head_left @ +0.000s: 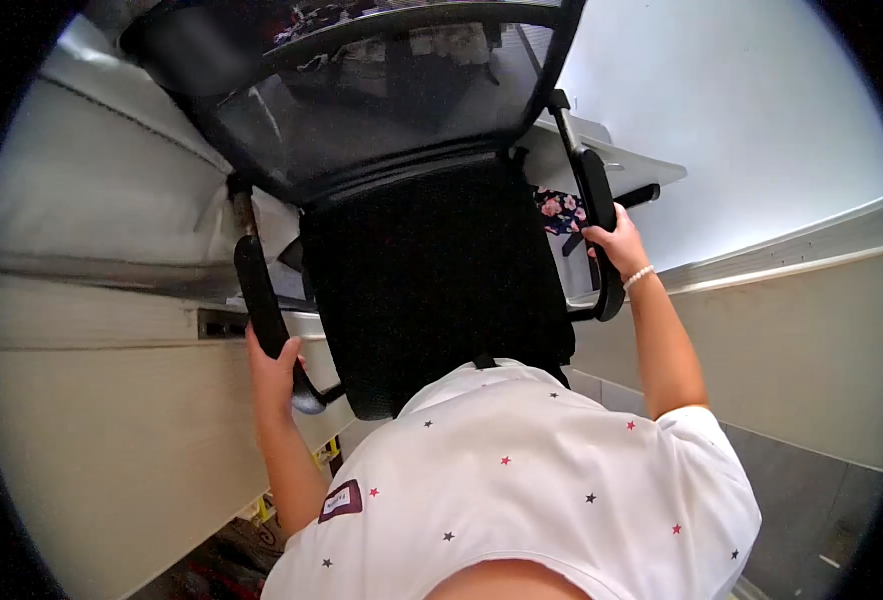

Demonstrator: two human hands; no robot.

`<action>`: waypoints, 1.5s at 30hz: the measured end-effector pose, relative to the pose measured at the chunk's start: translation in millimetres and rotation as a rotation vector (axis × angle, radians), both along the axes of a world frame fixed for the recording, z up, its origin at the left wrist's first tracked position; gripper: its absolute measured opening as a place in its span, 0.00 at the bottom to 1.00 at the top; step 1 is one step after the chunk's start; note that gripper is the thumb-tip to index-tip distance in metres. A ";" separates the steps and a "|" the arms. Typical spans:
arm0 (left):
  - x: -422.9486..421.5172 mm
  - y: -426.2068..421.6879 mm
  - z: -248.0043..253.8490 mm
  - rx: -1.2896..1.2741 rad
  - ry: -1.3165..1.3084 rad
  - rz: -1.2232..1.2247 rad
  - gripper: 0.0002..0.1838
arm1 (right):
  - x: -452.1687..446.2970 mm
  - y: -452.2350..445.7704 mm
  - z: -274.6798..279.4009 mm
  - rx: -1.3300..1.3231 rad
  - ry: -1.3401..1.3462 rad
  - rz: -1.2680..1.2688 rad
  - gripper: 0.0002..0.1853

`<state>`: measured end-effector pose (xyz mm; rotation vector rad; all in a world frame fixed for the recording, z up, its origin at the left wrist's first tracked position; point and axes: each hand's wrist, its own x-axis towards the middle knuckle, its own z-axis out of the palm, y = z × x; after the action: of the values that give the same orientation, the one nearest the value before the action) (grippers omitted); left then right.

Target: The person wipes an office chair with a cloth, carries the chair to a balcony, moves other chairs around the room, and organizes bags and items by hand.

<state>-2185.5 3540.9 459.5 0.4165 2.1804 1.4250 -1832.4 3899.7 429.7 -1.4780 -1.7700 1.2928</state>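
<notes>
A black office chair [431,280] faces me, its seat close against the front of my white star-patterned shirt [541,480]. Its see-through mesh backrest [401,110] rises at the far side. My left hand [275,368] is closed around the near part of the left armrest [258,290], with the thumb on the inner side. On the other side, my right hand [618,243] grips the right armrest [593,185] near its middle, fingers partly hidden behind the pad. A beaded bracelet [639,276] circles my right wrist.
Pale panels stand close on both sides, the left panel [111,430] and the right panel [801,330]. A flower-patterned cloth [561,210] shows behind the right armrest, below a light-coloured shelf edge [651,165]. Grey tiles [791,480] cover the floor at lower right.
</notes>
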 end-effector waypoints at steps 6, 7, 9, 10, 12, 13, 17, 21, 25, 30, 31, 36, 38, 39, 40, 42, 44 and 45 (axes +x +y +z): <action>9.0 7.7 -2.3 -0.039 0.012 0.023 0.40 | 0.8 15.9 -6.2 0.072 -0.074 -0.025 0.30; 7.6 8.1 -6.8 0.000 0.019 0.017 0.40 | 0.2 20.6 -10.9 0.101 -0.068 0.000 0.31; 1.6 11.0 -18.1 0.050 -0.015 0.025 0.40 | -3.6 21.7 -3.0 0.055 -0.077 0.004 0.30; 2.1 10.9 -21.9 0.077 -0.028 0.032 0.41 | -5.2 19.9 -0.1 0.035 -0.078 0.008 0.30; 5.9 17.0 -20.4 0.065 -0.049 0.046 0.40 | -6.0 28.8 -9.1 0.069 -0.060 0.018 0.29; 4.6 21.4 -18.9 0.059 -0.062 0.051 0.40 | -8.4 31.9 -8.0 0.078 -0.065 0.021 0.28; 23.1 30.9 -27.4 -0.019 -0.037 0.140 0.39 | 4.5 51.9 -32.2 0.122 -0.053 0.048 0.32; 32.0 38.3 -31.0 0.013 -0.007 0.121 0.38 | 4.8 56.6 -32.9 0.176 -0.098 0.068 0.35; 38.6 49.4 -31.3 -0.004 0.039 0.131 0.37 | 4.4 81.7 -56.5 0.269 -0.136 0.101 0.35; 34.9 51.3 -41.6 0.010 0.089 0.100 0.34 | 9.0 81.2 -68.5 0.175 -0.058 0.100 0.33; 38.9 53.2 -42.3 -0.009 0.114 0.113 0.34 | 9.7 85.6 -74.8 0.151 -0.044 0.127 0.32; 24.3 61.9 -28.7 -0.020 0.098 0.123 0.37 | 5.6 87.1 -69.5 0.228 -0.062 0.133 0.33; 22.9 68.2 -24.2 -0.035 0.093 0.118 0.38 | 8.0 94.0 -83.8 0.188 -0.038 0.125 0.32; 17.5 74.4 -20.1 -0.028 0.031 0.101 0.37 | 7.0 94.4 -82.2 0.169 -0.046 0.107 0.32; 17.3 75.2 -21.7 -0.010 0.029 0.099 0.37 | 7.0 95.3 -84.3 0.154 -0.040 0.111 0.32; 27.0 66.8 -31.0 0.050 0.044 0.112 0.37 | 10.1 94.7 -84.5 0.148 -0.010 0.133 0.31; 22.2 67.1 -35.3 0.039 0.078 0.113 0.35 | 8.8 92.8 -78.7 0.172 -0.015 0.125 0.30; 19.5 74.6 -28.7 0.010 0.072 0.124 0.35 | 5.5 96.1 -75.3 0.155 -0.015 0.123 0.29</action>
<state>-2166.0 3615.6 430.8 0.3458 2.2927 1.5086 -1826.9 3995.8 354.4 -1.3156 -1.9499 1.1755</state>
